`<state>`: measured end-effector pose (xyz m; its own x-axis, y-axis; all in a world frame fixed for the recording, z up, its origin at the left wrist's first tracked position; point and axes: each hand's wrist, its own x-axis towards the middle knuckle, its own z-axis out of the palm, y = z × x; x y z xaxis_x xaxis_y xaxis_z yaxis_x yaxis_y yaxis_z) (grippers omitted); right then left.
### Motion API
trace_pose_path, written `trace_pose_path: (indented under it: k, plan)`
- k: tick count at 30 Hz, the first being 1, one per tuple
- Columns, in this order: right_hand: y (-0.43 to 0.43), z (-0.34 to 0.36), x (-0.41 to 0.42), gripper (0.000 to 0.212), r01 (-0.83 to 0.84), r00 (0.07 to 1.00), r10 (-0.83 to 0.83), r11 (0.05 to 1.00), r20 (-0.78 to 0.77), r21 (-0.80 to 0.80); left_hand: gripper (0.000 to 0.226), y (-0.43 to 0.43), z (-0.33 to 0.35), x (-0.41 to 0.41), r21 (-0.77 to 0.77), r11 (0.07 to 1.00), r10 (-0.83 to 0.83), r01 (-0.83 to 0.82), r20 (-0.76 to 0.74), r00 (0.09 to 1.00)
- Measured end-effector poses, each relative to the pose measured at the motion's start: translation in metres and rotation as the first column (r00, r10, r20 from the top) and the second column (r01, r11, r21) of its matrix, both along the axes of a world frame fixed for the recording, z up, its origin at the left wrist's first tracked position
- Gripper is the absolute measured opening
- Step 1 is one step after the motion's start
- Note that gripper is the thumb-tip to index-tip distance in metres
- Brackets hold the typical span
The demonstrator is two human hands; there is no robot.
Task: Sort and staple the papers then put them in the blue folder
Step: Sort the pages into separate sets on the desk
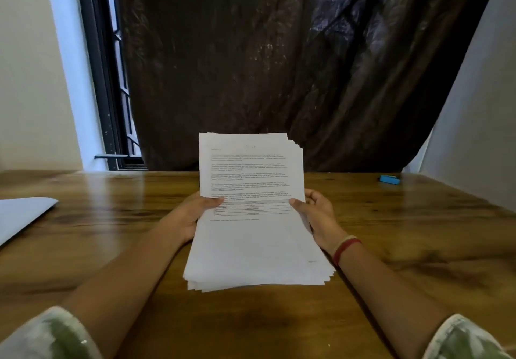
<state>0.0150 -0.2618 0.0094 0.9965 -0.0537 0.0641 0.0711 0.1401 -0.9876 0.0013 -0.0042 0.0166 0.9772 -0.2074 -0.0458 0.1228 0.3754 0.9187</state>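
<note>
White papers, left grip, right grip

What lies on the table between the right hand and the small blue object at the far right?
Nothing: the head view shows only bare wooden table between the right hand, gripping the papers, and the blue object, probably the stapler.

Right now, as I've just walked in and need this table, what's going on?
A person at the table holds a loose stack of papers, left hand and right hand gripping its sides, thumbs on top. A blue stapler lies untouched far right; a pale folder lies at the left edge.
</note>
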Motion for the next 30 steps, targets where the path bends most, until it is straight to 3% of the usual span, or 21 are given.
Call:
trace_pose_path:
  k: [4, 7, 11, 14, 17, 20, 24, 28, 30]
  plan:
    - [-0.059, -0.003, 0.023, 0.015, 0.357, 0.934, -0.347, 0.924, 0.091, -0.14, 0.039, -0.058, 0.001, 0.034, 0.042, 0.999, 0.03, -0.029, -0.016, 0.999]
    - [-0.116, -0.001, 0.043, 0.015, 0.586, 0.81, -0.547, 0.742, 0.212, -0.325, 0.04, -0.097, 0.003, 0.061, 0.06, 0.997, 0.045, -0.044, -0.014, 0.999]
    - [-0.186, -0.004, 0.095, 0.017, 0.702, 0.699, -0.645, 0.54, 0.308, -0.464, 0.04, -0.125, -0.002, 0.099, 0.08, 0.995, 0.061, -0.062, 0.017, 0.998]
    - [-0.227, -0.01, 0.144, 0.031, 0.657, 0.711, -0.58, 0.346, 0.399, -0.669, 0.039, -0.132, -0.008, 0.125, 0.105, 0.989, 0.099, -0.103, 0.047, 0.994]
    - [-0.248, -0.011, 0.183, 0.056, 0.468, 0.789, -0.522, 0.172, 0.323, -0.867, 0.04, -0.137, -0.009, 0.135, 0.139, 0.98, 0.138, -0.146, 0.063, 0.988]
    - [-0.26, -0.011, 0.214, 0.071, 0.295, 0.855, -0.45, 0.011, 0.259, -0.955, 0.04, -0.144, -0.006, 0.14, 0.188, 0.969, 0.15, -0.161, 0.069, 0.986]
    - [-0.275, -0.016, 0.247, 0.069, 0.163, 0.901, -0.413, 0.029, 0.137, -0.986, 0.039, -0.151, -0.004, 0.146, 0.214, 0.963, 0.154, -0.164, 0.061, 0.986]
    - [-0.272, -0.015, 0.234, 0.056, 0.185, 0.859, -0.481, -0.024, 0.174, -0.982, 0.038, -0.152, -0.002, 0.144, 0.208, 0.965, 0.155, -0.163, 0.054, 0.986]
    - [-0.269, -0.012, 0.213, 0.049, 0.191, 0.837, -0.525, 0.018, 0.153, -0.981, 0.038, -0.153, -0.001, 0.141, 0.185, 0.968, 0.165, -0.172, 0.05, 0.985]
